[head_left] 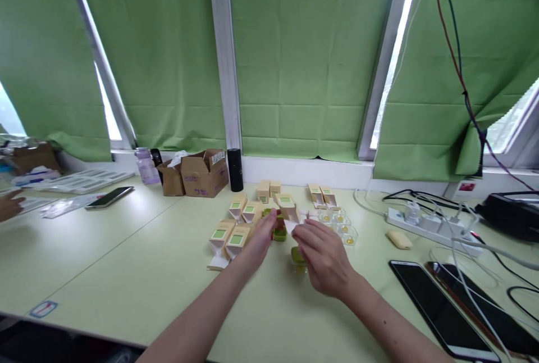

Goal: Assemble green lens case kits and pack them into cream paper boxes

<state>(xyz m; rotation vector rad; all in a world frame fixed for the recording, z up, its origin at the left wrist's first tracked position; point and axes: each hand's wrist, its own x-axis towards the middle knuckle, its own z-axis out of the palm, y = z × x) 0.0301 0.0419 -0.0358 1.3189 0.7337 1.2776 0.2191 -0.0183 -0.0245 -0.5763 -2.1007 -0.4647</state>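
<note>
Between my hands is a small beige cardboard box (pixel 286 203) with a green label and its white inner flap tilted toward me. My left hand (pixel 261 238) grips this box from its left side, the fingers partly hidden behind it. With bent fingers close together, my right hand (pixel 323 253) holds the flap end. Beneath my right fingers a green-topped clear container (pixel 298 257) stands on the table. Another green piece (pixel 279 234) shows between the hands. Left of my left hand are several similar boxes (pixel 238 238) with flaps hanging open. A clear plastic tray (pixel 346 227) with yellow spots lies behind my right hand.
More small boxes (pixel 323 195) lie behind. Cardboard cartons (pixel 202 176), a black bottle (pixel 234 171) and a purple bottle (pixel 146 166) line the wall. On the right are a power strip (pixel 433 231), tangled cables and a phone (pixel 442 309). Another person's hand (pixel 10 205) shows far left.
</note>
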